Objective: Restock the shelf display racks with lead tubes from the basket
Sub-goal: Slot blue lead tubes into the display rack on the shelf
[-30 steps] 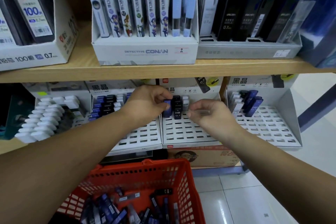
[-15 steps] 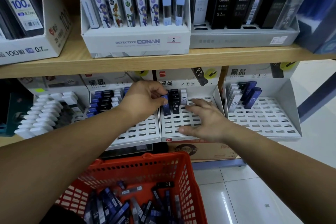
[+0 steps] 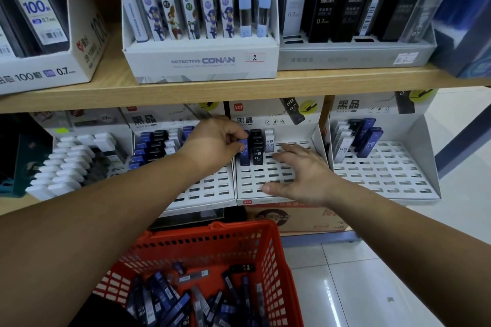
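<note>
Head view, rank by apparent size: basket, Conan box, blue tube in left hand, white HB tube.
1. basket, though nearest the camera
2. Conan box
3. blue tube, partly under the left hand, and white tube: alike, unranked

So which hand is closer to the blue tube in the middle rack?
Left. The left hand pinches the blue tube; the right hand rests flat on the rack, lower and to its right.
</note>
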Available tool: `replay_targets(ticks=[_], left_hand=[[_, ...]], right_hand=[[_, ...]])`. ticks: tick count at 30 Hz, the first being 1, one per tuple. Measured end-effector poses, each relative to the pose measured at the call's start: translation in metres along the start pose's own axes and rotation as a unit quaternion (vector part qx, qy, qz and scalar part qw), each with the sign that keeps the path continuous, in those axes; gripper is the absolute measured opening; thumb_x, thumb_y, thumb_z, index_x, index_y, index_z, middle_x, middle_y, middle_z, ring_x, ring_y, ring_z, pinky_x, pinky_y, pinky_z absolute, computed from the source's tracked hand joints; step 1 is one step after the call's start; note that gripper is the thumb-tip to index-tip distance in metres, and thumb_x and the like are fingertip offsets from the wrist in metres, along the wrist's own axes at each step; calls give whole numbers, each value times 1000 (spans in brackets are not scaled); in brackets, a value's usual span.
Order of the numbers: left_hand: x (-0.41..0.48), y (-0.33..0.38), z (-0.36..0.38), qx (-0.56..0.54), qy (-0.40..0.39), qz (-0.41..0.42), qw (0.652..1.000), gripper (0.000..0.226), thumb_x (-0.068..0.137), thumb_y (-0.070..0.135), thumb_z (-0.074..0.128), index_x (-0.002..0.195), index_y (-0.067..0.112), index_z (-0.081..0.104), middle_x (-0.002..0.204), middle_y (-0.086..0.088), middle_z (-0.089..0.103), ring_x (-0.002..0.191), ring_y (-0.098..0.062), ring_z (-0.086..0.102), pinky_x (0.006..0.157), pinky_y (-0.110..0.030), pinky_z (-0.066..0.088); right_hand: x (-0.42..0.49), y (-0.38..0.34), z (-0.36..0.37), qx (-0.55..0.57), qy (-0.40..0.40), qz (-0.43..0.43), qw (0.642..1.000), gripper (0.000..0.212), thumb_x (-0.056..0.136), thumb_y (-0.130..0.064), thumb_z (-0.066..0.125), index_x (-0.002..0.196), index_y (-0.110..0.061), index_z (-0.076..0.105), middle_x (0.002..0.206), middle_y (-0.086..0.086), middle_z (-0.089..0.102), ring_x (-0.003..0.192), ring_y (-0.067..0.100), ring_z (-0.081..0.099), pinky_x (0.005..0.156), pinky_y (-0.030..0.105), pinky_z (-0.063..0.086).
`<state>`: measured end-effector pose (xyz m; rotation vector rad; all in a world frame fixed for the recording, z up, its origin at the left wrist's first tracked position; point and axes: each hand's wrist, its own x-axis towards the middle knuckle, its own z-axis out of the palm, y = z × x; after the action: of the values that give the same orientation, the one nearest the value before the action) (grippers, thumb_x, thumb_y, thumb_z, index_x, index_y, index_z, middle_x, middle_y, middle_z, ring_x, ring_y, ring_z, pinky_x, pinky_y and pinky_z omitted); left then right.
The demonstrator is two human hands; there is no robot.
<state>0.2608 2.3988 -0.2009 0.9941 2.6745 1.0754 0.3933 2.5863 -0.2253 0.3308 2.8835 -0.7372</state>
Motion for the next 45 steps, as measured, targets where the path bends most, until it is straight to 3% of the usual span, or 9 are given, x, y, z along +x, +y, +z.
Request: replay_targets(ticks=[10, 16, 21, 24, 31, 35, 39, 41, 45], left_hand=[[-6, 0, 7, 57, -23, 73, 995, 14, 88, 3, 74, 96, 13, 77, 88, 18, 56, 71, 3, 55, 66, -11, 43], [-12, 4, 4, 116, -21, 74, 990, 13, 89, 11, 74, 101, 17, 78, 105, 5, 61, 89, -12, 58, 83, -29, 52], [-46, 22, -14, 108, -13, 72, 991, 22, 92, 18, 73, 114, 16, 74, 100, 5, 57, 79, -4, 54, 77, -25, 47], [-80, 26, -32, 108, -27, 70, 991, 14, 95, 20, 70, 108, 16, 74, 93, 11, 58, 76, 5, 54, 69, -13, 43], [-178, -27, 9, 13, -87, -109, 990, 6, 95, 19, 71, 99, 20, 76, 88, 11, 69, 81, -4, 65, 72, -21, 53], [-238, -71, 56, -29, -144, -184, 972, 10, 95, 17, 70, 103, 19, 75, 91, 7, 69, 81, -5, 65, 71, -17, 49], [-271, -111, 87, -31, -232, -244, 941, 15, 99, 14, 63, 110, 18, 71, 97, -1, 67, 81, -19, 64, 75, -36, 55], [-275, -115, 94, -1, -256, -250, 934, 20, 102, 17, 60, 121, 15, 66, 109, -6, 67, 77, -18, 61, 71, -33, 53], [-272, -105, 114, -5, -324, -234, 917, 33, 100, 25, 65, 132, 15, 60, 121, -7, 63, 104, -27, 65, 95, -47, 55]], right_hand=[[0, 2, 3, -7, 28, 6, 1000, 96, 74, -75, 74, 153, -31, 45, 168, 1, 24, 156, 24, 18, 127, 44, 20], [-10, -2, -2, 77, 45, -16, 996, 92, 74, -67, 79, 149, -23, 51, 154, 0, 46, 145, 17, 38, 120, 34, 34], [-34, -25, -6, 149, 129, -86, 977, 32, 82, -55, 80, 90, -24, 74, 87, -9, 73, 83, 9, 69, 75, 33, 58], [-51, -44, 17, 213, 27, -137, 967, 36, 88, -52, 76, 75, -19, 70, 66, 0, 69, 61, 17, 64, 57, 34, 50], [-81, -27, 115, -75, -190, -170, 964, 48, 97, -68, 47, 108, -29, 73, 101, -8, 74, 95, 12, 68, 84, 34, 56], [-90, -5, 153, -165, -136, -175, 961, 58, 101, -69, 32, 125, -32, 70, 126, 0, 71, 128, 24, 57, 111, 43, 42], [-123, 14, 190, -245, -1, -140, 959, 64, 100, -66, 33, 108, -23, 80, 115, -2, 75, 131, 22, 56, 122, 67, 13], [-136, 18, 196, -266, -16, -104, 958, 75, 98, -69, 28, 106, -17, 82, 127, 2, 71, 140, 25, 48, 122, 60, 20], [-153, 39, 188, -271, -37, -64, 960, 78, 98, -74, 28, 108, -18, 81, 147, 3, 59, 151, 23, 33, 123, 52, 22]])
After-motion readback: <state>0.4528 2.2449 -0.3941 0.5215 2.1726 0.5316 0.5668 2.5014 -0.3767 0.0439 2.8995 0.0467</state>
